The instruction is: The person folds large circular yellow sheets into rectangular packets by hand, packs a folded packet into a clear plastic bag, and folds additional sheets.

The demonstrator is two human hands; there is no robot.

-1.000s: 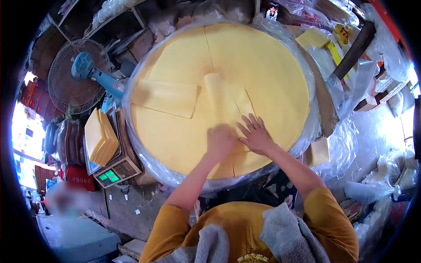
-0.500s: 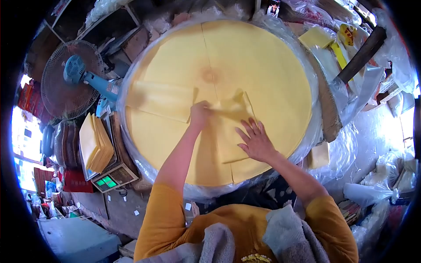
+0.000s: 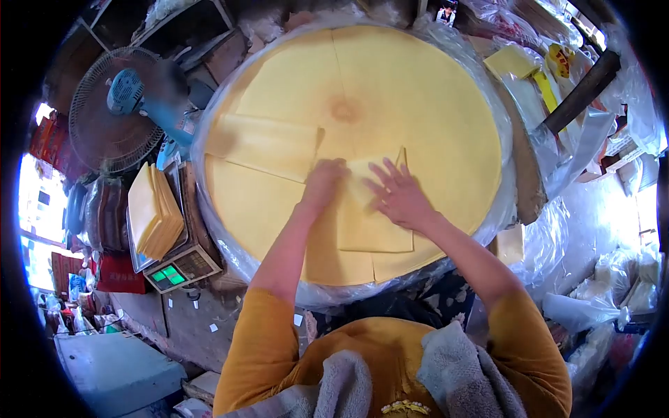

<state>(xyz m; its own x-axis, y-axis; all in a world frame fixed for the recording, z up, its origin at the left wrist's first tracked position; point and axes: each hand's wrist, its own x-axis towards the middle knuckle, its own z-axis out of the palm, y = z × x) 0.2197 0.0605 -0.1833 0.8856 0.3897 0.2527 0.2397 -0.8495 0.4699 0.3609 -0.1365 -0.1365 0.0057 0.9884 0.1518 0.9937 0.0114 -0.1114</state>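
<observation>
Dark shelves (image 3: 178,36) just beyond the fan (image 3: 115,108); glaring daylight (image 3: 35,198) to its left; grey floor (image 3: 145,315) and pale blue chest (image 3: 115,369) nearer than it. Well right of it, dark slanted beam (image 3: 584,90), sunlit floor (image 3: 582,219).

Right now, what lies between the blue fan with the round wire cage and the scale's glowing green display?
A stack of folded yellow sheets on a silvery tray, in the head view.

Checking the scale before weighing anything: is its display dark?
No, the display on the scale is lit green.
</observation>
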